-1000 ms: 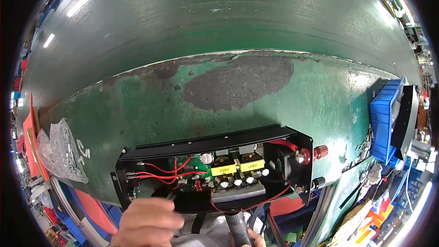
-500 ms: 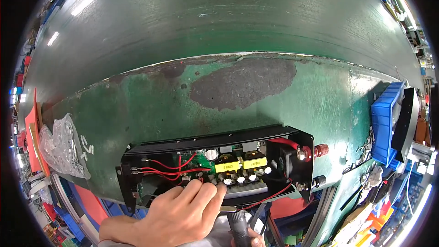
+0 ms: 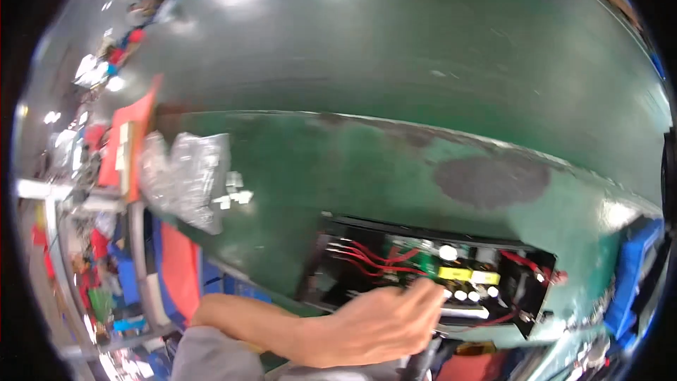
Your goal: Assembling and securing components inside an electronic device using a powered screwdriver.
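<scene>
An open black metal case [image 3: 437,226], which looks like a power inverter, lies near the table's front edge. Inside are yellow-wrapped transformers [image 3: 455,273], white-topped round parts and red wires [image 3: 377,262]. My left hand [image 3: 384,321] reaches over the case's near side, fingers bent and pressed together by the circuit board. What they pinch is hidden under them and blurred. Just below those fingers a dark tool handle [image 3: 422,360] points up toward the case. My right hand does not show.
Left of the case lie a clear plastic bag [image 3: 194,176] and small white pieces [image 3: 234,194]. A red-orange sheet [image 3: 134,141] stands at the table's left end. A blue bin [image 3: 631,275] is at the right. Metal framing [image 3: 141,268] runs below left.
The view has swung left, so the case, bag and bin all appear farther right. My left hand stays at the case. My right hand, partly seen before at the dark handle, is gone from view.
</scene>
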`<state>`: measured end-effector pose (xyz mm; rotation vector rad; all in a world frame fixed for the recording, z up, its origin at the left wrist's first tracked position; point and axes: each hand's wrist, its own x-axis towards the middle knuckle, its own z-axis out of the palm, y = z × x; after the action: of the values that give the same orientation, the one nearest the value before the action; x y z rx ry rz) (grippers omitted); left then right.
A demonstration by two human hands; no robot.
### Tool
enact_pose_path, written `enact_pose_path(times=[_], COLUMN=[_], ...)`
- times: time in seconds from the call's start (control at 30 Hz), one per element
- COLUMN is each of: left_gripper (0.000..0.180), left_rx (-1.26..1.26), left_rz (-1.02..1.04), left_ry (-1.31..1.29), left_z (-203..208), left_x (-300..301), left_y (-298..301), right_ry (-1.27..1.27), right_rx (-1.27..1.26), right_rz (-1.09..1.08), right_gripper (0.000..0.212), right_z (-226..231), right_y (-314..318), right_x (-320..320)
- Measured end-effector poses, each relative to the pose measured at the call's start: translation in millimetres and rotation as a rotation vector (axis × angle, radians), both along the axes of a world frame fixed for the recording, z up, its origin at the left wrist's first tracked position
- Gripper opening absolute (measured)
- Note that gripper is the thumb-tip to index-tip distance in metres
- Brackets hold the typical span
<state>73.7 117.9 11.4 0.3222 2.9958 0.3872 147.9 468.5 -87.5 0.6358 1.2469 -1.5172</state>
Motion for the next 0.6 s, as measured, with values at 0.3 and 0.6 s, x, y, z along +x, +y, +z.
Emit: enact_pose_path(times=[0.3,0.6], left_gripper=[0.032,0.021], left_rx=[0.094,0.247], left_rz=[-0.007,0.103], left_ry=[-0.026,0.179], left_z=[-3,-34], left_x=[1,-2], left_y=[6,12], right_ry=[0.014,-0.006], right_rx=[-0.173,-0.102], right_rz=[-0.180,-0.211], right_gripper=[0.067,0.067], right_z=[-36,-9], right_y=[25,-32], right_x=[23,6])
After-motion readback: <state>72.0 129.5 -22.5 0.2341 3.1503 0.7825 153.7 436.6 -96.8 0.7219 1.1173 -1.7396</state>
